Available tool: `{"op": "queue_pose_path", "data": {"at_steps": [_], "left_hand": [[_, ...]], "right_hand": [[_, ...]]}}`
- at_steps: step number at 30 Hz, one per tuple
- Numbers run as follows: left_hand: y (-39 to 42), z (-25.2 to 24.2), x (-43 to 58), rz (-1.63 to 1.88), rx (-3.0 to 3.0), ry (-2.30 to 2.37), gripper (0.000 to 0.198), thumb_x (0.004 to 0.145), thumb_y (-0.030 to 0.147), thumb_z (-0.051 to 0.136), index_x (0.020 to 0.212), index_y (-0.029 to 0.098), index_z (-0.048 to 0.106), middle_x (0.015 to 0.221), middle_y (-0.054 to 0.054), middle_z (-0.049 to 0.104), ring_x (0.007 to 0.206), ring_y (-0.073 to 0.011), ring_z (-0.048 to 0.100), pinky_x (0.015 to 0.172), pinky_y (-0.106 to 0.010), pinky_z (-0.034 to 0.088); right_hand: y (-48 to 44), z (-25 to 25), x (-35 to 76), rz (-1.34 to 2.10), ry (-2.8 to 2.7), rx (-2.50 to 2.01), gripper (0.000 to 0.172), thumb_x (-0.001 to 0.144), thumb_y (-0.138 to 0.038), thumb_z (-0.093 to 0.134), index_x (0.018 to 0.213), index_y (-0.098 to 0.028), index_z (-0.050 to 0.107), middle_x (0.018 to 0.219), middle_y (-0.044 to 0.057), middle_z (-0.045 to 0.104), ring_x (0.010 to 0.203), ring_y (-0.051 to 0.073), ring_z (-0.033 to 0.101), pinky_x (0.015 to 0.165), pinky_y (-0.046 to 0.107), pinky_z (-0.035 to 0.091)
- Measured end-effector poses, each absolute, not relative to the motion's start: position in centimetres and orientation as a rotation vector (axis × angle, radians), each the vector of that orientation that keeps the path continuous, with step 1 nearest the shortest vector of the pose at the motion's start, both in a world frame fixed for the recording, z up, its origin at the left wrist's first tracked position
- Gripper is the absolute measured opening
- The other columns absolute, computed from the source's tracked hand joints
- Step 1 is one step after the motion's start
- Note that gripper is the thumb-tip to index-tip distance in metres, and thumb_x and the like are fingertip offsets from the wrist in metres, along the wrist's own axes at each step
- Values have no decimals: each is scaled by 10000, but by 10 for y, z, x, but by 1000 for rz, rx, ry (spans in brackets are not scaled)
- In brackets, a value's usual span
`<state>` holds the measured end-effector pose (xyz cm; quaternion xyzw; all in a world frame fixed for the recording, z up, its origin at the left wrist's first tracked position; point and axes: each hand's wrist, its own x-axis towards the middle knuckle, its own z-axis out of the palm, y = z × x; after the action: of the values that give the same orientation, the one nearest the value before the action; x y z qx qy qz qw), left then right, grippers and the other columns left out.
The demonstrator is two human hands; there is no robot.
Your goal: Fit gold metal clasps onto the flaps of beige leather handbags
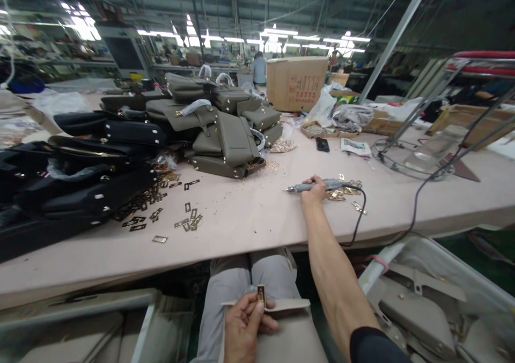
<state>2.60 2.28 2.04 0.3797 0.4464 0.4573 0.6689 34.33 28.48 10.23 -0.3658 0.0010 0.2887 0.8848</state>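
Observation:
My right hand point(315, 190) reaches out over the pale table point(249, 218) and closes round a grey electric screwdriver point(317, 185), which lies flat with its bit pointing left and its black cord point(359, 213) trailing off the front edge. My left hand point(245, 325) rests low over my lap. It pinches a small gold metal fitting point(261, 295) against the edge of a beige leather piece point(277, 331) lying across my knees. Gold fittings point(346, 191) lie right of the screwdriver.
Black handbags point(80, 180) are piled at the left and olive-grey handbags point(217, 121) at the middle back. Several loose gold plates point(169, 213) are scattered between them. A cardboard box point(295, 81), a phone point(322, 145) and a wire stand point(406, 154) stand further back. Beige pieces fill a bin point(426, 298) at lower right.

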Motion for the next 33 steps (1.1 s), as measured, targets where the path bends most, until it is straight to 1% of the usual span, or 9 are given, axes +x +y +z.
{"op": "queue_pose_path", "data": {"at_steps": [4,9,15,20,25,33], "left_hand": [[28,16,24,1035,820,1010,519,761,625,831,924,141,740,871,-126,767,493,-189,676,484,-255,563],[32,11,25,1031,821,1031,546,757,651,818,920,136,735,857,-136,766,474,-194,664,479,-268,565],[32,8,28,1021,818,1026,525,769,649,811,918,152,732,865,-129,766,473,-193,667,466,-263,553],[31,10,28,1027,812,997,503,789,624,812,936,149,730,877,-125,760,478,-176,665,479,-252,557],[30,11,30,1031,813,1001,499,787,622,813,924,150,727,860,-118,758,475,-177,663,473,-250,558],[30,10,29,1035,828,997,515,786,629,813,921,140,721,872,-132,762,478,-179,669,466,-244,554]], "right_hand": [[296,94,349,585,79,-723,293,819,-211,655,764,-206,366,636,-90,450,449,42,429,433,150,441],[301,85,352,591,77,-707,245,811,-180,646,772,-195,405,652,-82,486,464,45,454,455,162,471],[305,81,349,568,59,-715,323,796,-199,699,766,-208,378,650,-87,484,463,53,455,445,169,473],[305,82,346,540,76,-709,310,789,-175,689,767,-210,381,651,-79,508,462,58,460,431,173,480],[306,80,345,526,86,-710,317,772,-124,680,779,-213,376,664,-75,517,478,63,476,440,177,483],[306,77,349,500,89,-706,329,787,-196,720,783,-212,391,656,-78,518,477,66,485,434,184,487]]}}
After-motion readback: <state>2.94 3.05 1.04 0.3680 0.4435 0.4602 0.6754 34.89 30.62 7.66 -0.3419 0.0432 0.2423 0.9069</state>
